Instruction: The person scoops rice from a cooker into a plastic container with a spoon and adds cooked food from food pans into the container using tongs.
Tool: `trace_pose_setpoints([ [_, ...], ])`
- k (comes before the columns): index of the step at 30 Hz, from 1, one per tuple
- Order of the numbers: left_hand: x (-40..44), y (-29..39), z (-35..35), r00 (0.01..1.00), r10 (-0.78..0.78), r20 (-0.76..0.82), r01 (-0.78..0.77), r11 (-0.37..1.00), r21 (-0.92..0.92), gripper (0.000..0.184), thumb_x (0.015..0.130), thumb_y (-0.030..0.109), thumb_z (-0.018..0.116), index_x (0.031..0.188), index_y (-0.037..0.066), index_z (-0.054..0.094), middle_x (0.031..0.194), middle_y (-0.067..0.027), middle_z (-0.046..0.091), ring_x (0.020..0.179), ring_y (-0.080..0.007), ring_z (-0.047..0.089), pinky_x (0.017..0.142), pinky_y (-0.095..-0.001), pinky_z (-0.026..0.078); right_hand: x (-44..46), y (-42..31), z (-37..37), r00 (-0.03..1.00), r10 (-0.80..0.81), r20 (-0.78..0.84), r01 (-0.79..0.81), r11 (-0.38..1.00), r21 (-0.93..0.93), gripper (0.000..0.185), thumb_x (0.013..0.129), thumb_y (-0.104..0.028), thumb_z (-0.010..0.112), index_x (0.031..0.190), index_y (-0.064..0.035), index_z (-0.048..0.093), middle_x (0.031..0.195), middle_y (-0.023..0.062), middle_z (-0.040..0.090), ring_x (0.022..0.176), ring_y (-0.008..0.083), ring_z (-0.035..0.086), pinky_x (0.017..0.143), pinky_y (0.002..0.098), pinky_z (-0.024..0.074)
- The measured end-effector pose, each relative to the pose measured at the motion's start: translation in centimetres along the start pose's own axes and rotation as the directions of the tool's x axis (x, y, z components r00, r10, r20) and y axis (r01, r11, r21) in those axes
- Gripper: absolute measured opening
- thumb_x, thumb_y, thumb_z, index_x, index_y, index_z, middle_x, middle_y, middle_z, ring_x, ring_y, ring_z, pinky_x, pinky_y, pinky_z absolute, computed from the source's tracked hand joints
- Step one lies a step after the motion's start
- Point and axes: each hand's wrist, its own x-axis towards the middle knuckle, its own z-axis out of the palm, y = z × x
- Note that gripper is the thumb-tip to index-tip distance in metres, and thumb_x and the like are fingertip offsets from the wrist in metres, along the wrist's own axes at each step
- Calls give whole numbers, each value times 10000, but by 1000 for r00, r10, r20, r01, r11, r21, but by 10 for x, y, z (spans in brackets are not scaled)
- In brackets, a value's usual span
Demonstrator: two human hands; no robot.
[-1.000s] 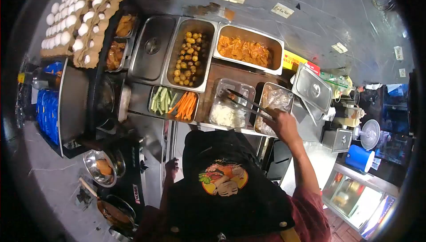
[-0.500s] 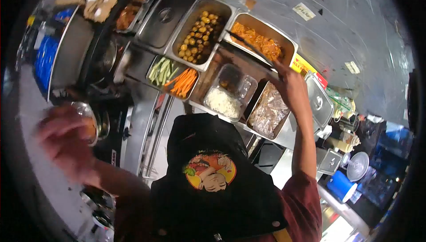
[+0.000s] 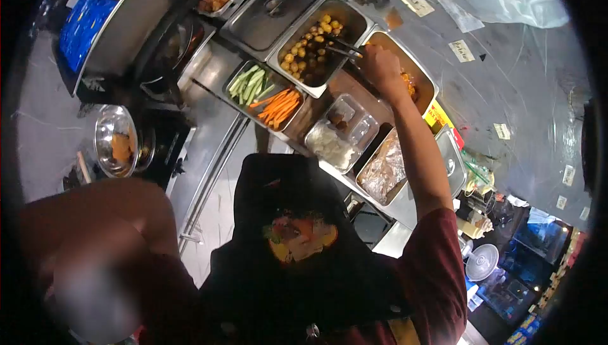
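My right hand [image 3: 382, 69] is closed on dark tongs [image 3: 342, 47], whose tips reach over the steel pan of small round potatoes in dark sauce [image 3: 304, 54]. The orange-sauced food [image 3: 410, 85] lies in a pan partly hidden behind that hand. Below sits a clear divided meal container [image 3: 364, 120] with white rice [image 3: 329, 145] and a little dark food. Cucumber sticks [image 3: 250, 85] and carrot sticks [image 3: 278, 109] share a small pan. My left arm [image 3: 101, 212] is a large blur at the lower left, close to the camera; its fingers cannot be made out.
A lidded pan [image 3: 272, 12] stands beside the potatoes, and a plastic-covered pan [image 3: 383, 168] right of the rice. A steel bowl [image 3: 117, 142] holds orange-brown food at left. Above it is a large pot [image 3: 136, 25]. Paper labels [image 3: 415, 1] lie on the steel counter.
My right hand has moved left with the tongs, from the orange-sauced pan to the potato pan. My left hand has left the bowl's side and come down close to the camera.
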Motion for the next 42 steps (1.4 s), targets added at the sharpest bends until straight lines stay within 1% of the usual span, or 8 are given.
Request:
trace_pose_setpoints([
  [9, -1, -33, -14, 998, 32, 46, -30, 999, -33, 334, 1081, 312, 500, 1331, 112, 594, 1308, -40, 616, 1186, -205, 540, 1048, -437, 403, -23, 26, 15, 996, 84, 1, -84, 996, 9, 370, 901, -396, 731, 1031, -50, 750, 936, 235, 725, 856, 421, 721, 783, 533, 579],
  [12, 8, -44, -14, 999, 35, 38, -32, 997, -71, 329, 1080, 309, 498, 1319, 107, 598, 1291, -42, 623, 1166, -202, 549, 1031, -430, 410, -57, 48, 27, 993, 116, -27, -112, 987, 113, 335, 931, -365, 695, 1209, -188, 754, 937, 232, 728, 881, 438, 709, 777, 527, 574],
  [15, 21, -55, -15, 994, 48, 96, -42, 997, -69, 325, 1079, 307, 496, 1307, 101, 602, 1273, -44, 631, 1145, -200, 557, 1015, -424, 417, -99, 8, -40, 939, 261, 223, -316, 911, 265, 289, 963, -271, 649, 1191, -121, 747, 1043, 224, 734, 978, 408, 708, 809, 496, 573],
  [17, 20, -53, -11, 985, 103, 136, -93, 992, -81, 322, 1078, 306, 495, 1298, 98, 604, 1261, -45, 636, 1132, -199, 562, 1005, -419, 422, -139, 6, -28, 936, 192, -295, -77, 930, 361, 438, 883, -262, 781, 1274, -82, 702, 1287, 214, 670, 1228, 387, 611, 968, 508, 511],
  [19, 21, -63, -6, 989, 93, 114, -80, 990, -114, 320, 1077, 304, 494, 1290, 94, 607, 1249, -46, 641, 1118, -198, 567, 994, -415, 427, -187, 2, -31, 913, 405, 49, -387, 821, 419, 403, 884, -262, 792, 1228, -62, 729, 1285, 214, 680, 1152, 413, 643, 943, 488, 519],
  [22, 34, -77, -4, 994, 55, 98, -39, 987, -156, 317, 1076, 302, 493, 1278, 89, 611, 1232, -48, 648, 1098, -196, 575, 978, -408, 434, -234, -34, -81, 877, 470, 100, -457, 753, 474, 354, 922, -238, 754, 1196, -15, 734, 1025, 218, 750, 914, 425, 703, 817, 427, 555],
  [26, 44, -83, 4, 977, 112, 181, -84, 984, -155, 313, 1075, 299, 490, 1262, 82, 616, 1208, -50, 658, 1071, -193, 586, 956, -399, 443, -309, -31, -14, 728, 634, 262, -648, 510, 566, 424, 904, -259, 772, 1248, -16, 722, 1137, 216, 740, 1032, 337, 746, 880, 382, 566],
  [42, 56, -124, 52, 999, 52, 11, -50, 988, -144, 308, 1069, 287, 481, 1197, 54, 636, 1113, -60, 697, 963, -182, 629, 870, -364, 481, -353, -41, 23, 724, 690, 24, -515, 517, 684, 557, 872, -155, 825, 1337, 75, 625, 1169, 255, 722, 1040, 362, 723, 924, 399, 557],
])
